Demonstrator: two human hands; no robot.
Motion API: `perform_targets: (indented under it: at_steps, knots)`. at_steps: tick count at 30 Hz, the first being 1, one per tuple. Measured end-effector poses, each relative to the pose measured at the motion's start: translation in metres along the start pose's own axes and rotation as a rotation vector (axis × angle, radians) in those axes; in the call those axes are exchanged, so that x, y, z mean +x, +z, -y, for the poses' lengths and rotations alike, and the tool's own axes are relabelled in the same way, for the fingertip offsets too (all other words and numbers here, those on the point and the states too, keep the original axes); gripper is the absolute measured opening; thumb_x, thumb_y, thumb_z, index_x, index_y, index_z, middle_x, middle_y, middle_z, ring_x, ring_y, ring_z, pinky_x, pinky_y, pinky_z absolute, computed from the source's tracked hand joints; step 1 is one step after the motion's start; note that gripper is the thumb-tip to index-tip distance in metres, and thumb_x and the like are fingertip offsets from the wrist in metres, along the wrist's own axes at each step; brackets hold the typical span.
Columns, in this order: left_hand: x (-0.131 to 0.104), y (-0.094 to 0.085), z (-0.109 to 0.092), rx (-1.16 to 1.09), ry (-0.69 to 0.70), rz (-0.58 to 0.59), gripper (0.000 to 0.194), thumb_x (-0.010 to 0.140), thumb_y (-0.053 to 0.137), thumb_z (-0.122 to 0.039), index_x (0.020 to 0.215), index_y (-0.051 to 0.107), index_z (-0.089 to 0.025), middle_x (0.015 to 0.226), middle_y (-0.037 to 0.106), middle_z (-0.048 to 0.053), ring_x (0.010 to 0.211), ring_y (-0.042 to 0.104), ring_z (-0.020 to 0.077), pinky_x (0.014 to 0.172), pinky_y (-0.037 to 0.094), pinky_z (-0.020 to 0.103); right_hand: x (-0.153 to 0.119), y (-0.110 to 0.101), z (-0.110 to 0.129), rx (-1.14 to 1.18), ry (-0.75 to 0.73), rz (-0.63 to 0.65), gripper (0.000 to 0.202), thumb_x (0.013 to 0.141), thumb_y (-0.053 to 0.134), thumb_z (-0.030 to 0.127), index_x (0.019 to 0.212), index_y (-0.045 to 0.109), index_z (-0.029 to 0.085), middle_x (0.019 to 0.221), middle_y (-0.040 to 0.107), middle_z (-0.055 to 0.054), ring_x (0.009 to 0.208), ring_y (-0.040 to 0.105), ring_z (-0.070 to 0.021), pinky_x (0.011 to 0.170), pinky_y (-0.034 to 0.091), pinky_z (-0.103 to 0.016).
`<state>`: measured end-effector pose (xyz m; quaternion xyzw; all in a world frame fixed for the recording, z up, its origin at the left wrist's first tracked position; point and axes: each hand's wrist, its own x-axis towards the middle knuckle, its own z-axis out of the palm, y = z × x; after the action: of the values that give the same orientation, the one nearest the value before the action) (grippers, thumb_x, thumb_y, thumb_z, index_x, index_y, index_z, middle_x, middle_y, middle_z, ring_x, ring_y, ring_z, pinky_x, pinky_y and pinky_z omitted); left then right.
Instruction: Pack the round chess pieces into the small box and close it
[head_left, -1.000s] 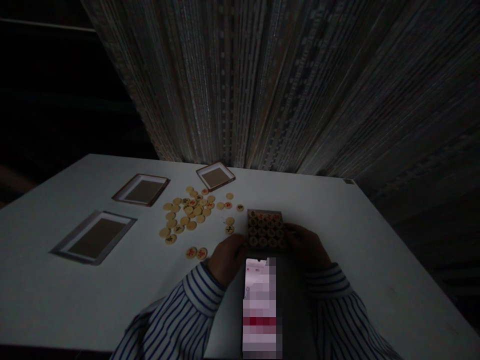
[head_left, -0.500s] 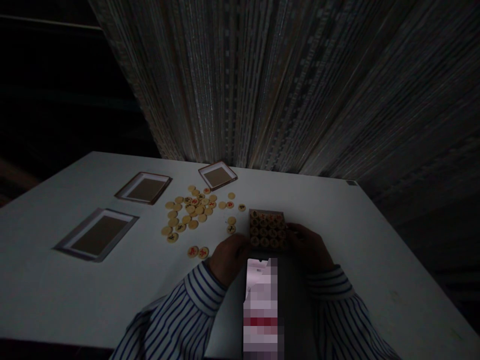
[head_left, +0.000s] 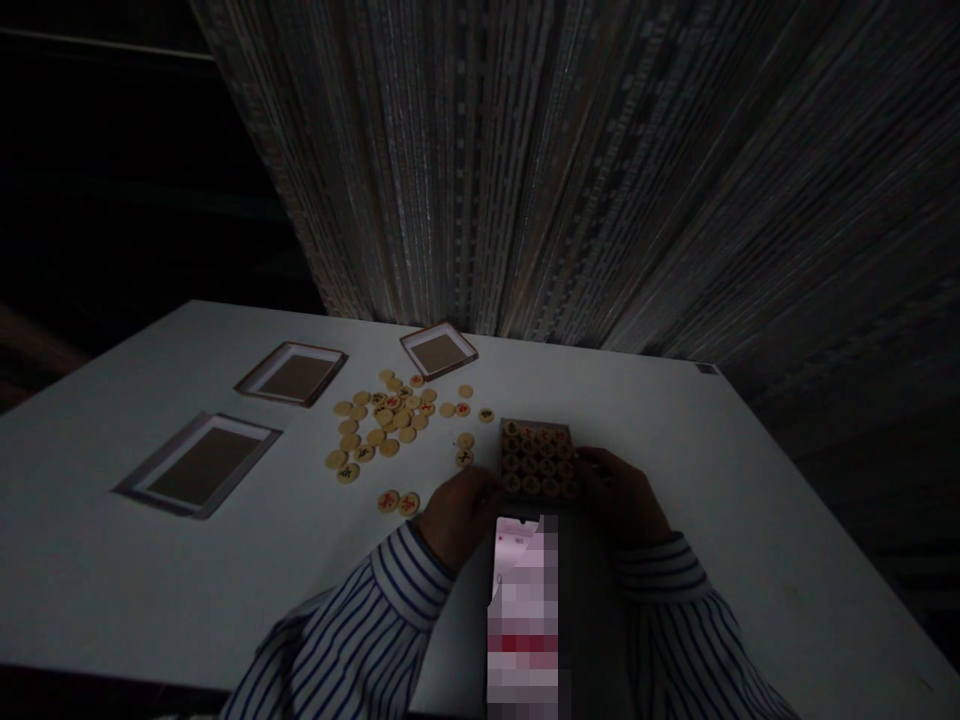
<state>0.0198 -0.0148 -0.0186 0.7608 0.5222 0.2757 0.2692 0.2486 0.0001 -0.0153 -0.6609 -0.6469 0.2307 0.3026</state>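
Note:
A small box (head_left: 536, 423) stands on the table in front of me, filled with rows of round Chinese chess pieces (head_left: 531, 466), several black-marked and a far row partly red-marked. My left hand (head_left: 459, 515) has its fingers curled in at the box's near left corner. Against the right side of the box, my right hand (head_left: 624, 497) is closed, with thumb and fingers at its edge. Both hands' fingertips are dark and partly hidden. Loose chess pieces (head_left: 388, 448) lie scattered to the left, some face up and some blank side up.
Three shallow trays or lids lie left and behind: a near one (head_left: 274, 437), a middle one (head_left: 345, 358) and a far one (head_left: 475, 355). A lit phone (head_left: 514, 550), partly pixelated, is between my forearms. A string curtain (head_left: 480, 180) hangs behind the white table (head_left: 300, 570).
The whole view has shifted slightly. Both hands stay at the box, and the pieces and trays keep their places.

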Motion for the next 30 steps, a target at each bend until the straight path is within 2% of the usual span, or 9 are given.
perform_targets:
  at_steps: [9, 23, 30]
  knots:
    - [0.0, -0.002, -0.003, 0.043, -0.06, 0.011, 0.019, 0.08, 0.047, -0.024, 0.083, 0.063, -0.015, 0.074, 0.064, 0.006, 0.068, 0.059, 0.0175, 0.06, 0.044, 0.027, 0.0, -0.001, -0.001, -0.008, -0.036, -0.057, 0.028, 0.078, 0.046, 0.036, 0.087, 0.063, 0.016, 0.081, 0.068, -0.007, 0.071, 0.062, -0.0174, 0.061, 0.049, -0.029]
    - [0.0, 0.001, -0.003, -0.009, -0.02, -0.045, 0.015, 0.077, 0.052, -0.025, 0.081, 0.064, -0.017, 0.074, 0.066, 0.004, 0.068, 0.06, 0.0149, 0.061, 0.046, 0.025, 0.001, -0.001, 0.002, -0.029, -0.097, -0.215, 0.027, 0.075, 0.047, 0.041, 0.075, 0.061, 0.018, 0.07, 0.065, -0.005, 0.062, 0.058, -0.0166, 0.056, 0.045, -0.028]
    - [-0.008, -0.004, -0.002, -0.056, 0.023, -0.065, 0.016, 0.077, 0.054, -0.028, 0.078, 0.065, -0.017, 0.07, 0.066, 0.003, 0.062, 0.059, 0.013, 0.057, 0.045, 0.023, 0.0, -0.002, 0.008, -0.015, -0.092, -0.231, 0.031, 0.076, 0.045, 0.044, 0.074, 0.061, 0.017, 0.072, 0.065, -0.006, 0.066, 0.059, -0.0174, 0.061, 0.046, -0.029]
